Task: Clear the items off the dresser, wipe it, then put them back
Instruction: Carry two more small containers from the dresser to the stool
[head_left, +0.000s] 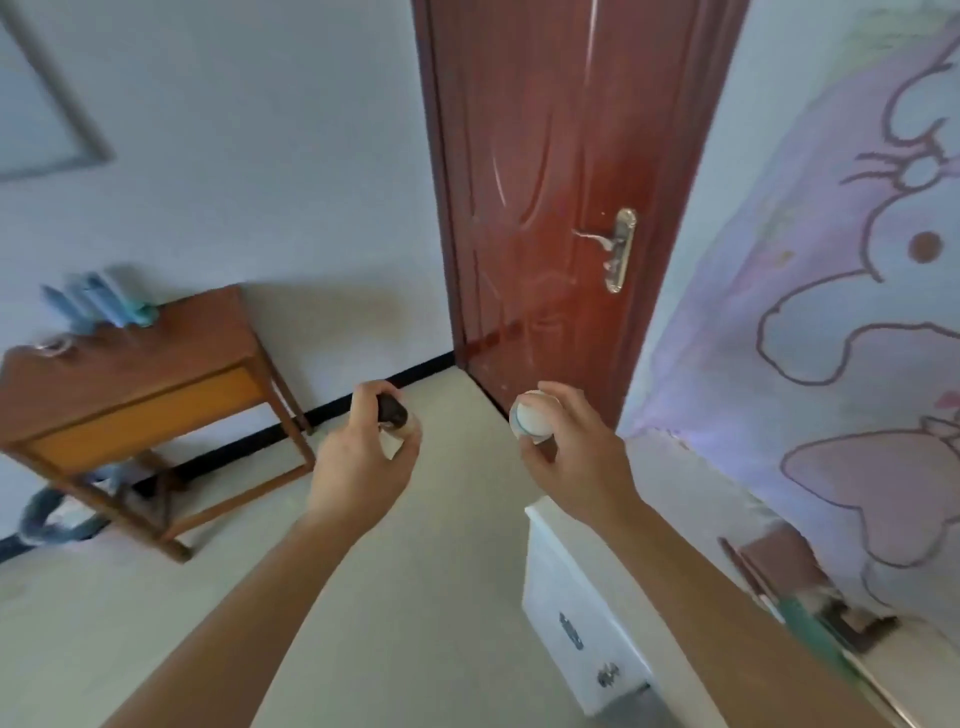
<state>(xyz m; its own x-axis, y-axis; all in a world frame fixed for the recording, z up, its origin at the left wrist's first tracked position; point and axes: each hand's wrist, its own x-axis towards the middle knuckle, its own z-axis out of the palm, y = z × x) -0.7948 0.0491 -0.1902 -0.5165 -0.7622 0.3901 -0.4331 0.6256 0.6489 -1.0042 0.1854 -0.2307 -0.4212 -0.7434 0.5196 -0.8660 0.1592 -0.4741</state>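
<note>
My left hand (363, 457) is closed around a small pale bottle with a dark cap (393, 413), held in the air over the floor. My right hand (571, 457) grips a white round-topped container (532, 418), also in mid-air. A white dresser (576, 597) with metal drawer handles stands at the lower right, under my right forearm. A few things lie on its top at the far right, among them a green-handled item (810, 623) and a dark flat object (857, 629), both blurred.
A brown wooden side table (156, 374) stands at the left wall with blue packets (98, 306) and a small shiny object on it. A dark red door (561, 208) is shut ahead. A purple cartoon-print cloth (831, 312) hangs at the right.
</note>
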